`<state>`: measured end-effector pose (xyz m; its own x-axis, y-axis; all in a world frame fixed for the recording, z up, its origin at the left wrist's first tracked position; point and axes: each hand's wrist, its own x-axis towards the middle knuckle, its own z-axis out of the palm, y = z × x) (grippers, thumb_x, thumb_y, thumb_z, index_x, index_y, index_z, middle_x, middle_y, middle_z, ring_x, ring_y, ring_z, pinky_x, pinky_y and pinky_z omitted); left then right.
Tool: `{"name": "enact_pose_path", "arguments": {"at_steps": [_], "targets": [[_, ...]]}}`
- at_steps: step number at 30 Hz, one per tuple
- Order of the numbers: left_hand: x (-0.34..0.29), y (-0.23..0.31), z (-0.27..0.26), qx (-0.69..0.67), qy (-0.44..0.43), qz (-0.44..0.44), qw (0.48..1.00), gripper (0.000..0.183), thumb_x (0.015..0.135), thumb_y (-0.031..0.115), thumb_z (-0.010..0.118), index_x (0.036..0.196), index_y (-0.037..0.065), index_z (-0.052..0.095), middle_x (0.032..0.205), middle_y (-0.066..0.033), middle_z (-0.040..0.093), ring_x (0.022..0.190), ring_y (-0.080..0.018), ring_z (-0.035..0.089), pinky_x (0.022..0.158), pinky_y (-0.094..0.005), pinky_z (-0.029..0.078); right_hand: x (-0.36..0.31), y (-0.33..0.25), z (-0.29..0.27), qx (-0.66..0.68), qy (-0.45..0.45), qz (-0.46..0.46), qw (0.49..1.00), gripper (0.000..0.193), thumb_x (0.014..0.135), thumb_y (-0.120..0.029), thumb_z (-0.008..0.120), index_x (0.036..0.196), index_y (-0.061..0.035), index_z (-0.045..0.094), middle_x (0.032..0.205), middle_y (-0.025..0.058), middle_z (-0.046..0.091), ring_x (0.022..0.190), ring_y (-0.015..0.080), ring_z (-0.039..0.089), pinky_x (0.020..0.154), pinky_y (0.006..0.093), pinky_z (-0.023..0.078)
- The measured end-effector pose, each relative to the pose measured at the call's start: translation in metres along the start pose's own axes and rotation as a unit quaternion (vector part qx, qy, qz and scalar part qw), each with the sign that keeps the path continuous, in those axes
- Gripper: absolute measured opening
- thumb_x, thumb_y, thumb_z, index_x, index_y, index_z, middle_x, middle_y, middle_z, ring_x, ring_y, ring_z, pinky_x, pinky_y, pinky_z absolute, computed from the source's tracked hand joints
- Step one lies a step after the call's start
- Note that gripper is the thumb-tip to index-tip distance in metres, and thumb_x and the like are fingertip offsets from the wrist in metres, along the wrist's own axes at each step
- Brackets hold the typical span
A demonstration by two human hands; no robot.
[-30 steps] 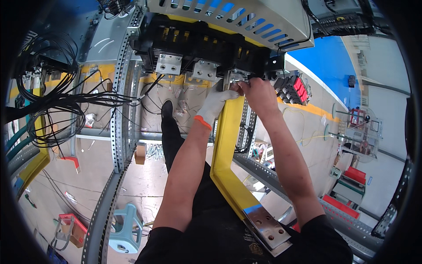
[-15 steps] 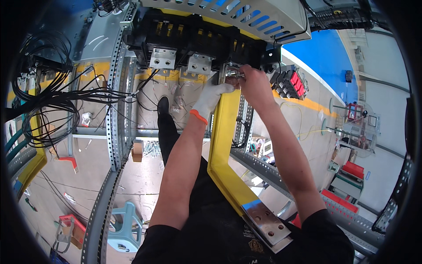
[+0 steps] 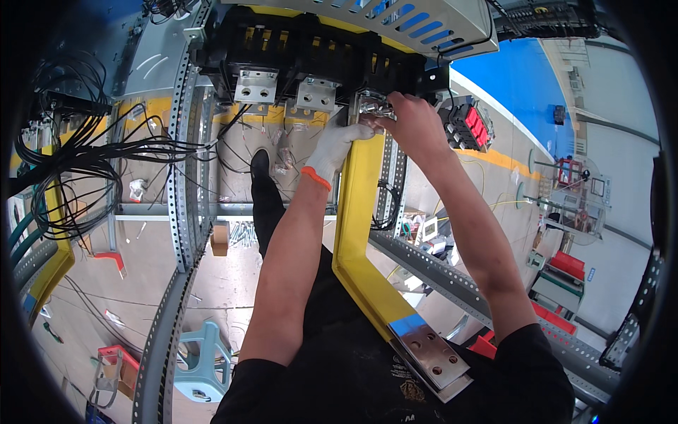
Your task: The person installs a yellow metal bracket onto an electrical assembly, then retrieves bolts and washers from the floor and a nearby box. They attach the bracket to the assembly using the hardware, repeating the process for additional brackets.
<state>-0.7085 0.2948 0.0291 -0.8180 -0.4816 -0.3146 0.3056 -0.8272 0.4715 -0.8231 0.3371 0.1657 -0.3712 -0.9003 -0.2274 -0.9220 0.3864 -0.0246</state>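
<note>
A yellow-sleeved busbar point(image 3: 357, 219) runs from a black switch unit point(image 3: 318, 60) down toward my body, with a bend partway. Its near end is bare metal plate point(image 3: 427, 348) with holes. My left hand point(image 3: 333, 150), in a white glove with an orange cuff, is closed around the busbar just below its upper end. At that end, silvery bolts point(image 3: 374, 106) stick out of the joint. My bare right hand point(image 3: 417, 127) pinches at one of them from the right; its fingertips are partly hidden. Two bare metal terminals, one left point(image 3: 256, 86) and one middle point(image 3: 316, 95), project from the unit.
Perforated steel uprights point(image 3: 181, 184) and a lower rail point(image 3: 438, 272) frame the space. Bundled black cables point(image 3: 78, 152) hang at left. A light-blue stool point(image 3: 203, 364) and a small cardboard box point(image 3: 219, 240) stand on the floor. A slotted metal cover point(image 3: 424, 25) overhangs the unit.
The view has shifted slightly. My right hand has turned and lifted a little at the bolts, showing more of them. My left hand keeps its hold on the busbar.
</note>
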Motion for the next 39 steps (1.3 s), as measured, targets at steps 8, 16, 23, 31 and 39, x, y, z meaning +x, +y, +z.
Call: {"name": "enact_pose_path", "arguments": {"at_steps": [8,16,23,31,39], "targets": [[0.003,-0.002,-0.004,-0.014,0.018,-0.052,0.998,0.049,0.07,0.003,0.071,0.117,-0.005,0.058,0.103,-0.0135,0.069,0.089,-0.0216,0.069,0.082,-0.0336,0.057,0.005,0.004,0.0,-0.067,-0.035,-0.009,0.997,0.025,0.084,-0.024,0.069,0.09,-0.0012,0.061,0.086,0.0159,0.066,0.078,0.0368,0.068,0.068,0.0456,0.055],[-0.001,0.003,0.003,-0.003,0.017,-0.02,1.0,0.055,0.07,0.002,0.071,0.122,-0.006,0.054,0.103,-0.0161,0.068,0.087,-0.0234,0.07,0.081,-0.0354,0.059,0.012,0.004,-0.007,-0.128,-0.13,0.008,0.983,0.012,0.086,-0.013,0.061,0.093,-0.0036,0.062,0.087,0.0148,0.066,0.078,0.0349,0.068,0.066,0.0434,0.055],[0.0,0.001,0.004,-0.02,0.017,-0.011,1.0,0.054,0.07,0.001,0.069,0.122,-0.006,0.054,0.101,-0.0161,0.069,0.087,-0.0237,0.07,0.081,-0.0342,0.059,-0.002,0.024,0.009,-0.063,0.034,-0.14,0.988,0.015,0.081,-0.004,0.06,0.096,-0.0041,0.061,0.089,0.0135,0.064,0.078,0.0341,0.068,0.067,0.0424,0.055],[-0.001,0.0,0.005,-0.016,0.02,-0.014,1.0,0.041,0.074,0.001,0.067,0.114,-0.005,0.061,0.101,-0.0122,0.07,0.084,-0.0208,0.07,0.079,-0.0326,0.058,0.007,0.028,0.011,-0.093,0.005,-0.174,0.98,0.013,0.081,-0.005,0.06,0.094,-0.0018,0.062,0.088,0.015,0.065,0.077,0.0341,0.068,0.068,0.0416,0.056],[-0.002,0.001,0.009,0.007,0.045,-0.049,0.998,0.029,0.075,0.002,0.068,0.104,-0.005,0.068,0.094,-0.0107,0.071,0.081,-0.019,0.07,0.076,-0.0308,0.057,0.001,0.017,0.015,-0.074,0.012,-0.091,0.993,0.021,0.086,-0.019,0.063,0.094,0.0001,0.061,0.091,0.0176,0.066,0.078,0.0362,0.069,0.069,0.043,0.057]]}}
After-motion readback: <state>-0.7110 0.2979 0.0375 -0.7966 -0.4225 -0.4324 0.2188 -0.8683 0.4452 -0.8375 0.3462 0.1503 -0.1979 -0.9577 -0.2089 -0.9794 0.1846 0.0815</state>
